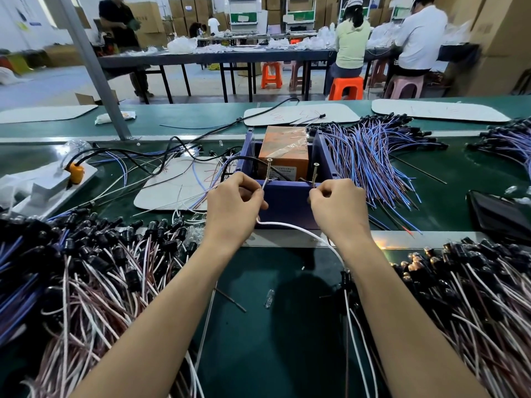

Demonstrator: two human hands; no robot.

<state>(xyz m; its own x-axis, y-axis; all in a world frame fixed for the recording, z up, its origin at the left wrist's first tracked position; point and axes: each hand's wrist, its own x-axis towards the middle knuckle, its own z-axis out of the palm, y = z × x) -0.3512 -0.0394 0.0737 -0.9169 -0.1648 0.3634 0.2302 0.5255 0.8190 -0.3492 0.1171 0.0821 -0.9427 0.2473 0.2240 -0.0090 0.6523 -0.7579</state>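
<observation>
Head view, the only one.

- Works at the near wall of a purple jig box (284, 206) on the green bench (267, 334).
- Pinches a white wire (290, 224) in the left hand (235, 201), thumb against forefinger. Holds the tip up against the left screw (268, 170), probably using that upright screw as a post to hook or gauge the wire.
- Lets the rest of the wire sag below the left wrist and run under the right forearm to its black socket (344, 278) on the bench. Slack there, so likely nothing tugs on the pinch.
- Holds the right hand (337, 203) curled at the foot of the right screw (315, 175), thumb to forefinger. Cannot tell whether anything thin sits in that pinch.
- Orange carton (284, 153) inside the box, likely as ballast against sliding under pull.
- Heaps of wired sockets (86, 268) on both sides, within easy reach, presumably stock.
- Blue-wired bundle (373, 159) laid apart beyond the box.
</observation>
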